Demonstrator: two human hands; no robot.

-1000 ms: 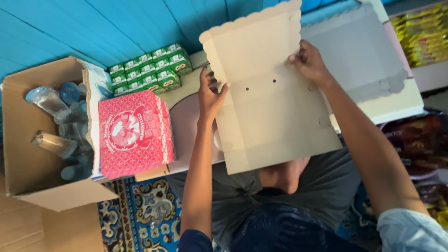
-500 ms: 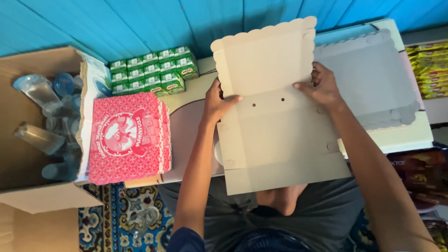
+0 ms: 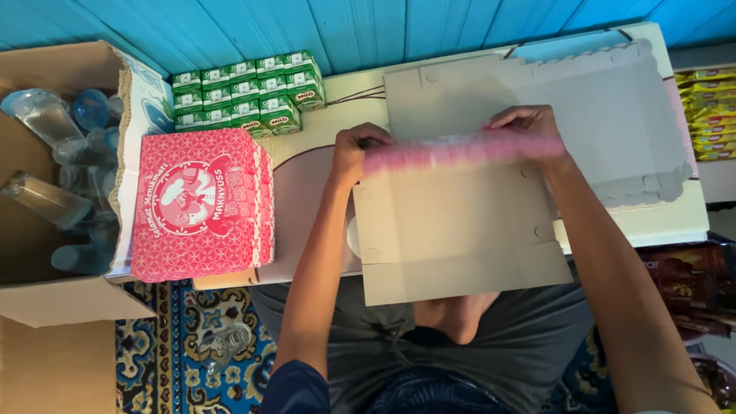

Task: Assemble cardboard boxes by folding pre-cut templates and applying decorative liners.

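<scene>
At the far left an open carton [image 3: 46, 299] of plastic cups stands beside a folded pink box [image 3: 201, 203]. A flat cardboard box blank [image 3: 460, 230] over the lap is pinched by the left hand [image 3: 354, 149] and right hand [image 3: 529, 130]; its top flap is judged mid-fold, so firm creasing is called for next.

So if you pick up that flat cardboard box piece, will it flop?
Probably bends only at its creases: the flat cardboard sheet lies level past the table edge without drooping. It likely feels light, since the left hand and right hand fold its pink flap by fingertips.
</scene>
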